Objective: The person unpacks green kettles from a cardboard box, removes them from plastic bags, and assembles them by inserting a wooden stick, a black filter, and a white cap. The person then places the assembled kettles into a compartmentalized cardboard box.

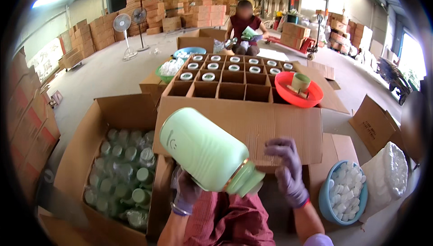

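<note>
My left hand (187, 187), in a purple glove, is closed around the lower side of a large mint-green flask (205, 149). The flask lies tilted in the air, its base up to the left and its green cap (245, 179) down to the right. A copper-coloured ring circles its neck, and a small smiley face is printed near its base. My right hand (289, 174), gloved too, is just right of the cap with fingers apart and nothing in them. In front stands a divided carton (239, 119) holding several white-ringed flask tops; some near compartments show no top.
At left, an open carton (128, 106) holds several plastic-wrapped green flasks. A red bowl (288, 97) sits on the divided carton's right corner. At lower right, a blue basin (324, 198) holds small white pieces beside a white sack (383, 174). A co-worker (243, 25) sits beyond.
</note>
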`<action>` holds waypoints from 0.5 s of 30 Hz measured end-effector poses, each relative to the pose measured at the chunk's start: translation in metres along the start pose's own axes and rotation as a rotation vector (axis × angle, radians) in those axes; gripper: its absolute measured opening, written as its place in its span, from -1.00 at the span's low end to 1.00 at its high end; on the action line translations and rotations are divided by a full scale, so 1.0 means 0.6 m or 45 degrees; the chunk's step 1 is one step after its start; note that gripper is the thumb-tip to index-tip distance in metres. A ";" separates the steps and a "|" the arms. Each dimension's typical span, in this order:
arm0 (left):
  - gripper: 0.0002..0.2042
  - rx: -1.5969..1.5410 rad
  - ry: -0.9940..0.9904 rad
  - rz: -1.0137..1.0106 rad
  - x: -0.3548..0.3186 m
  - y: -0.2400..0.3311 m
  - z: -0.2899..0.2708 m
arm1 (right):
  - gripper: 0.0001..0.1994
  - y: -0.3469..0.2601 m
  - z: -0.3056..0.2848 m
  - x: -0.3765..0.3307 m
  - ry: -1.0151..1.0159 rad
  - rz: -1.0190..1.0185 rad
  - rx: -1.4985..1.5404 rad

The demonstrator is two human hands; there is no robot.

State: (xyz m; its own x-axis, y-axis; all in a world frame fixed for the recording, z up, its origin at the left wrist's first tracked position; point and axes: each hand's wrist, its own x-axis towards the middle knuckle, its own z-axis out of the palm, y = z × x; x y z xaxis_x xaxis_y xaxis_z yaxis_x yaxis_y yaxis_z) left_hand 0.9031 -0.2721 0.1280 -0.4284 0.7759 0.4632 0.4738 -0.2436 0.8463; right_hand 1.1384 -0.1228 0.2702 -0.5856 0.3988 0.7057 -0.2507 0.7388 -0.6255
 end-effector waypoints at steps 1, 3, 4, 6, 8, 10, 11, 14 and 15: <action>-0.55 -0.333 -0.100 -0.119 0.002 -0.007 0.000 | -0.59 -0.012 -0.011 0.021 -0.110 0.081 0.035; -0.47 -1.340 -0.227 -0.490 0.014 0.003 0.019 | -0.61 -0.016 -0.007 0.055 -0.374 -0.134 -0.076; -0.42 -1.979 -0.138 -0.792 0.018 0.014 0.028 | -0.59 -0.018 0.007 0.074 -0.497 -0.250 -0.085; -0.42 -2.142 -0.174 -0.848 0.019 0.018 0.037 | -0.60 -0.034 0.041 0.091 -0.655 -0.433 -0.089; -0.42 -2.149 -0.239 -0.835 0.021 0.021 0.046 | -0.58 -0.060 0.054 0.099 -0.714 -0.534 -0.195; -0.42 -2.145 -0.272 -0.834 0.021 0.017 0.052 | -0.56 -0.071 0.062 0.113 -0.729 -0.573 -0.316; -0.42 -2.133 -0.277 -0.824 0.020 0.017 0.053 | -0.56 -0.064 0.070 0.121 -0.698 -0.566 -0.357; -0.42 -2.133 -0.275 -0.804 0.017 0.015 0.062 | -0.57 -0.022 0.074 0.146 -0.603 -0.537 -0.480; -0.42 -2.134 -0.279 -0.800 0.015 0.015 0.066 | -0.55 -0.015 0.061 0.150 -0.594 -0.418 -0.441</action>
State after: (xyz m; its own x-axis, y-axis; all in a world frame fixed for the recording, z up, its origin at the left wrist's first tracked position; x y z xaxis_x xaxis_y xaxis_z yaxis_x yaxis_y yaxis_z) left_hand 0.9340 -0.2444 0.1291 -0.0537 0.9953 0.0801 -0.9612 -0.0732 0.2658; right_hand 1.0597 -0.1135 0.3268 -0.8128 -0.0964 0.5745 -0.2565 0.9447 -0.2044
